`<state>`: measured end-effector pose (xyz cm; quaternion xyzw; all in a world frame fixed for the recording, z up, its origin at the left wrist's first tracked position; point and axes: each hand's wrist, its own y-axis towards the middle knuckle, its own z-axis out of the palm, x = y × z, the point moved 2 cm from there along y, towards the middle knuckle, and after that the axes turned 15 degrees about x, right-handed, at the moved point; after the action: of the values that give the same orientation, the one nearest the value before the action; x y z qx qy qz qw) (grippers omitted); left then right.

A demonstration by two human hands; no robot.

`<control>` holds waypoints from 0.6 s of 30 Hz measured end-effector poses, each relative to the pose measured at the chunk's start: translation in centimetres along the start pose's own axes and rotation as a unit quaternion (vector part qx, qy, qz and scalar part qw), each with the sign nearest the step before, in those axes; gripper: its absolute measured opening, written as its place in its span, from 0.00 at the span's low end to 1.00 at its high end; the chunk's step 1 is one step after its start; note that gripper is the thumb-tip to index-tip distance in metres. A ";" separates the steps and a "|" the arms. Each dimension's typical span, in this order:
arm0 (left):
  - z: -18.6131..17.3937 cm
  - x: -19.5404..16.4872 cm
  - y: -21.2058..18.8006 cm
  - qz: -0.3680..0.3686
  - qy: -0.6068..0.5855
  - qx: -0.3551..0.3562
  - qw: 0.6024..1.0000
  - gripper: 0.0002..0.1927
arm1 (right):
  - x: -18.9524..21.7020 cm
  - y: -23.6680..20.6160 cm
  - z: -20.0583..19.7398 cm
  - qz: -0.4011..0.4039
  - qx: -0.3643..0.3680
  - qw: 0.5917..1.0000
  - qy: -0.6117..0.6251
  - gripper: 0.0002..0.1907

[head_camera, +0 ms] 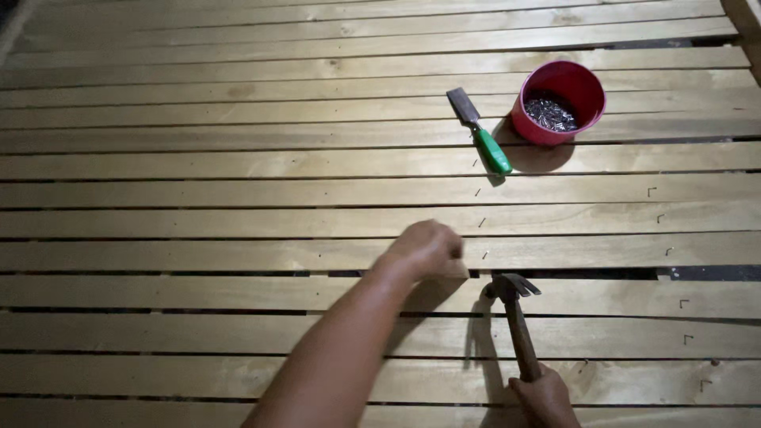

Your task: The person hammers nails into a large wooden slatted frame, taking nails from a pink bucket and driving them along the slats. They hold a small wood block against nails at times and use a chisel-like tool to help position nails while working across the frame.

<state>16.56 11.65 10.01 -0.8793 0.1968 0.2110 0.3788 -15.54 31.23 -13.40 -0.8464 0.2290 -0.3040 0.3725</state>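
Slats carry a red tub and chisel. Right hand grips the hammer; left hand, closed, pinches something unseen just beside its head. A skewed blow could strike those fingers

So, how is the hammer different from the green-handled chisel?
The hammer is gripped at its brown handle by the right hand; the chisel lies loose beside the red bucket. The hammer has a claw head, the chisel a flat blade. Both are over the wooden slats.
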 end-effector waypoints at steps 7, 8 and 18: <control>3.1 10.8 -2.6 -0.007 -0.142 -0.123 0.982 0.24 | 1.3 -1.5 0.1 0.039 0.037 0.995 0.083 0.16; 3.3 12.1 -2.3 -0.005 -0.113 -0.139 0.984 0.27 | 1.6 -1.7 0.2 0.035 0.036 0.994 0.100 0.16; 9.0 17.5 -4.1 -0.092 -0.200 -0.220 0.950 0.21 | 3.2 -3.9 0.8 0.017 0.020 0.986 0.163 0.13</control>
<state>31.23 17.76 -2.33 -0.8950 -0.0159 0.3844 0.2257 -12.14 32.06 -9.75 -0.7739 0.2948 -0.4364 0.3517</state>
